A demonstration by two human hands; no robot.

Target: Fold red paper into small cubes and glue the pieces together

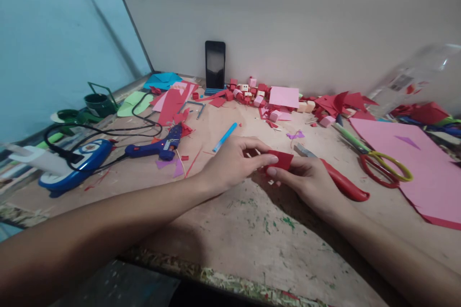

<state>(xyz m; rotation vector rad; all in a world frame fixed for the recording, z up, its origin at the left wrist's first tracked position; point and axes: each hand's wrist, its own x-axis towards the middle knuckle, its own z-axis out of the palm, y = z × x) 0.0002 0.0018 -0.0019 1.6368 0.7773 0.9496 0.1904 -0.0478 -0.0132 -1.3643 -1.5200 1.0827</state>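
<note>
A small red paper piece (281,159) is held between both of my hands just above the wooden table (252,230). My left hand (236,159) pinches its left edge with thumb and fingers pressed together. My right hand (309,180) grips its lower right side, fingers curled. A red-handled cutter knife (338,181) lies right behind my right hand, its blade end pointing left. A blue pen (224,137) lies just beyond my left hand.
A blue glue gun (158,146) with black cable lies at the left, beside a blue-white device (77,163). Red-and-yellow scissors (383,168) and a pink sheet (418,163) are at the right. A phone (215,64) leans on the wall among several paper cubes (252,93).
</note>
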